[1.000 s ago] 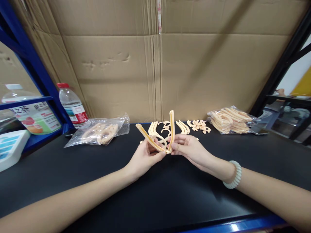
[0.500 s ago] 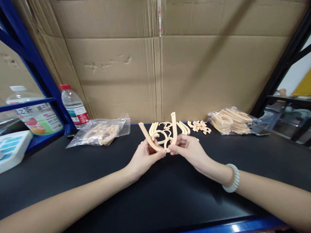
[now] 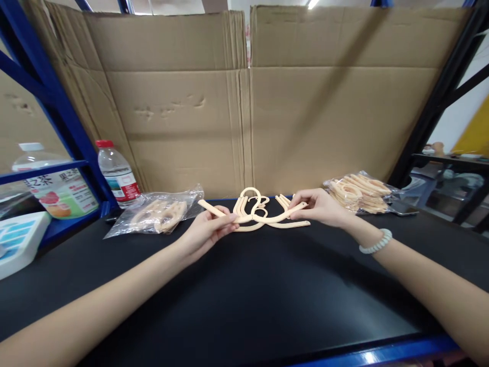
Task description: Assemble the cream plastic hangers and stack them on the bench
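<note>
Head view: cream plastic hanger (image 3: pixel 254 216) spread flat, just above black bench (image 3: pixel 244 295), in front of loose hanger pile (image 3: pixel 263 201). Left hand (image 3: pixel 206 232) pinching one arm tip, right hand (image 3: pixel 319 206) pinching the other. Likely trouble: overbending at the hinge, snapping or popping apart; fingertip grip slipping.

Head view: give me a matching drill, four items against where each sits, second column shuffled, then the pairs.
Items:
1. beige hanger
2. water bottle
3. bag of curved pieces
4. bracelet

Places:
A. right wrist
B. far left, by the blue post
C. spread between both hands
D. far right of the black table

Pairs: 1-C, 2-B, 3-D, 4-A
</note>
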{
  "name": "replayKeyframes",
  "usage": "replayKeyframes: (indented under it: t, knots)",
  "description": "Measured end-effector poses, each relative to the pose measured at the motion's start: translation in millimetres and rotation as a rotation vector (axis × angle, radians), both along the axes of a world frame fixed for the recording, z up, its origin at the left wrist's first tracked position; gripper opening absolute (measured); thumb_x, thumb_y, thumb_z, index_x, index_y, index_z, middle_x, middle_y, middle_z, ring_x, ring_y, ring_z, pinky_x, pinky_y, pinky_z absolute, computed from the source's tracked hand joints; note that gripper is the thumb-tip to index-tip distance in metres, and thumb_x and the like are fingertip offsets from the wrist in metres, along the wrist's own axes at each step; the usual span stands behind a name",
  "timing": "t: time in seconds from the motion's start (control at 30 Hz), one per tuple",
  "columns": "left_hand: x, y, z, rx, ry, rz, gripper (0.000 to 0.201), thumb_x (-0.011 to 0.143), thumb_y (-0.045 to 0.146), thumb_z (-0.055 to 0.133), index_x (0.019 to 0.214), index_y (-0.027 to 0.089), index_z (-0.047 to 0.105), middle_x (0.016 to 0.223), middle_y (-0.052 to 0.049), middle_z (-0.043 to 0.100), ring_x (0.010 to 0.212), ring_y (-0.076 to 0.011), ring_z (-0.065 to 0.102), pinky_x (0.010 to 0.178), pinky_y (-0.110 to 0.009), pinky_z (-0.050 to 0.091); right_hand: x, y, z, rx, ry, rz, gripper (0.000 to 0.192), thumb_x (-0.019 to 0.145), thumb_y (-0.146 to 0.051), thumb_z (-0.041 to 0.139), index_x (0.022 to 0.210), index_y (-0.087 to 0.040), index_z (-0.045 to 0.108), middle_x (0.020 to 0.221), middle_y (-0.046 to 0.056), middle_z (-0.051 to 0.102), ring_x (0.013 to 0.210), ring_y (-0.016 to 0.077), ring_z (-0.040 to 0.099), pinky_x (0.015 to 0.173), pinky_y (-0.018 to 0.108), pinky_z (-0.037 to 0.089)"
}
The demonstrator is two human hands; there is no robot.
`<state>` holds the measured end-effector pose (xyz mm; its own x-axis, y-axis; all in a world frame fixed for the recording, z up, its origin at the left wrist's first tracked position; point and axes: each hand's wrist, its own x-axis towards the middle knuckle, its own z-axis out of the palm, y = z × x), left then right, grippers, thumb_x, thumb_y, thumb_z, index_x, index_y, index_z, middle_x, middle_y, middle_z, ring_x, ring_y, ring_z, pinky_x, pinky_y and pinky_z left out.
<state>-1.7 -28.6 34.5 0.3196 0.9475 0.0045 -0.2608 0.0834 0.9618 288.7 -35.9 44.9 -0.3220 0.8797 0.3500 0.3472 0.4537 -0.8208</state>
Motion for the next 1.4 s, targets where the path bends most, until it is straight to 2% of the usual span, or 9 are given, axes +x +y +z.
replayKeyframes:
  t: [0.13,0.23,0.37,0.5,0.63,0.8,0.93,1.1,1.4]
  knots:
    - [-9,10,5.6,-0.004,0.023,0.065,0.014,0.069,0.007,0.073,0.073,0.012,0.062,0.073,-0.003,0.066,0.068,-0.0081,0.065,0.064,-0.013,0.053,15,3,4.5,0.104,-0.229,-0.062,0.028,0.064,-0.041,0.076,0.076,-0.017,0.069,0.075,0.004,0.069,0.069,0.0178,0.061,0.061,0.029,0.045]
    - [-16,16,6.2,0.090,0.156,-0.011,0.016,0.067,0.012,0.076,0.075,0.014,0.062,0.073,-0.001,0.065,0.072,-0.0099,0.064,0.068,-0.017,0.052,23,6,3.3,0.100,-0.329,-0.021,0.025,0.068,-0.041,0.073,0.076,-0.018,0.069,0.076,0.005,0.069,0.072,0.0188,0.062,0.066,0.031,0.046]
    - [-27,24,4.1,0.495,0.625,-0.191,0.019,0.069,0.028,0.076,0.077,0.016,0.062,0.072,0.000,0.063,0.069,-0.0133,0.059,0.063,-0.023,0.046,27,11,-2.1,0.171,-0.473,0.102,0.023,0.068,-0.041,0.074,0.073,-0.018,0.070,0.087,0.006,0.067,0.084,0.0204,0.061,0.077,0.033,0.044]
    - [-30,27,-1.2,0.902,0.966,-0.163,0.019,0.076,0.035,0.068,0.077,0.018,0.062,0.079,-0.001,0.062,0.075,-0.0169,0.057,0.068,-0.027,0.043,27,15,-7.7,0.203,-0.553,0.093,0.025,0.068,-0.041,0.075,0.072,-0.018,0.069,0.089,0.006,0.064,0.087,0.0204,0.059,0.080,0.033,0.043]
    - [-26,24,-10.2,1.111,1.083,-0.131,0.015,0.080,0.031,0.060,0.073,0.019,0.056,0.077,-0.001,0.058,0.079,-0.0185,0.053,0.071,-0.029,0.042,25,16,-10.2,0.199,-0.608,0.073,0.025,0.069,-0.042,0.075,0.073,-0.018,0.069,0.088,0.006,0.064,0.086,0.0209,0.058,0.080,0.034,0.043]
    - [-17,15,-21.0,1.180,1.058,-0.077,0.009,0.084,0.028,0.055,0.088,0.020,0.055,0.096,-0.006,0.059,0.092,-0.0221,0.052,0.081,-0.034,0.044,23,17,-14.1,0.170,-0.577,0.083,0.033,0.070,-0.043,0.073,0.092,-0.018,0.068,0.097,0.007,0.066,0.091,0.0212,0.059,0.083,0.034,0.043]
    - [-14,13,-26.3,1.149,1.030,-0.049,0.025,0.085,0.028,0.055,0.109,0.022,0.055,0.109,-0.009,0.061,0.104,-0.0251,0.053,0.090,-0.041,0.044,20,16,-16.3,0.168,-0.631,0.065,0.035,0.070,-0.041,0.073,0.095,-0.018,0.068,0.101,0.008,0.066,0.091,0.0224,0.059,0.082,0.035,0.044]
    - [-15,17,-30.4,1.150,1.086,-0.028,0.019,0.087,0.027,0.051,0.103,0.021,0.058,0.101,-0.008,0.064,0.097,-0.0247,0.057,0.085,-0.039,0.045,16,13,-15.7,0.148,-0.657,0.058,0.021,0.076,-0.035,0.066,0.087,-0.017,0.069,0.093,0.007,0.068,0.083,0.0205,0.060,0.076,0.033,0.044]
    - [-14,16,-29.3,1.152,1.100,-0.018,0.017,0.086,0.021,0.049,0.101,0.021,0.058,0.098,-0.007,0.064,0.093,-0.0235,0.057,0.083,-0.038,0.045,14,12,-16.2,0.138,-0.666,0.055,0.019,0.077,-0.034,0.064,0.084,-0.017,0.069,0.089,0.007,0.068,0.082,0.0199,0.060,0.073,0.031,0.044]
